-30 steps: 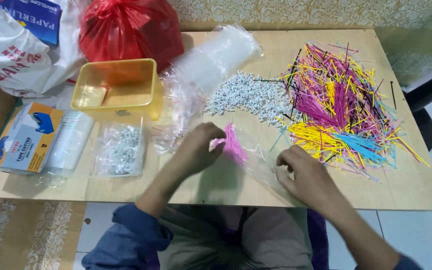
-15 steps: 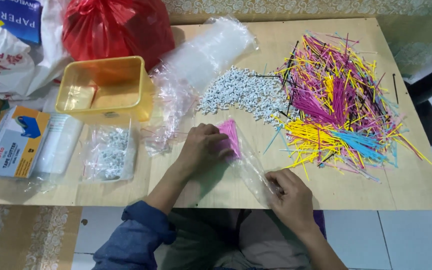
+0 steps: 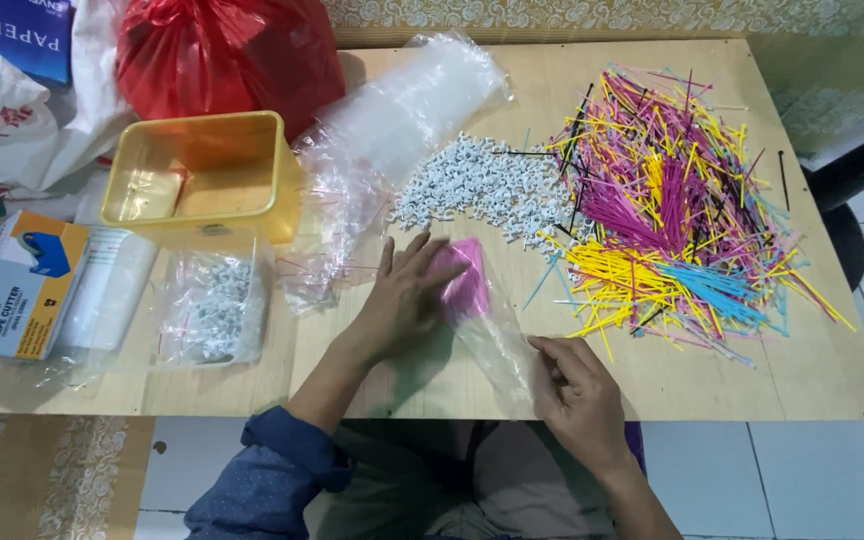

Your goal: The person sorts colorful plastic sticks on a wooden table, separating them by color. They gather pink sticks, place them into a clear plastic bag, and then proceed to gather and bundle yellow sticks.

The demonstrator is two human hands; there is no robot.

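Note:
A narrow clear plastic bag (image 3: 497, 340) lies flat on the wooden table (image 3: 732, 385), with a bundle of pink sticks (image 3: 460, 280) inside its far end. My left hand (image 3: 402, 300) lies flat with fingers spread, pressing on the pink end of the bag. My right hand (image 3: 577, 395) pinches the bag's near end at the table's front edge. Just beyond the bag lie a pile of small white pieces (image 3: 482, 185) and a big heap of coloured sticks (image 3: 667, 205).
A yellow plastic tub (image 3: 197, 180) stands at the left, a red bag (image 3: 227, 55) and white bags behind it. A small bag of white pieces (image 3: 214, 305), a cardboard box (image 3: 14, 285) and loose clear bags (image 3: 407, 100) lie nearby.
My left hand has flattened out over the pink end of the bag. My right hand has slid toward the front edge, and the bag now lies stretched between them.

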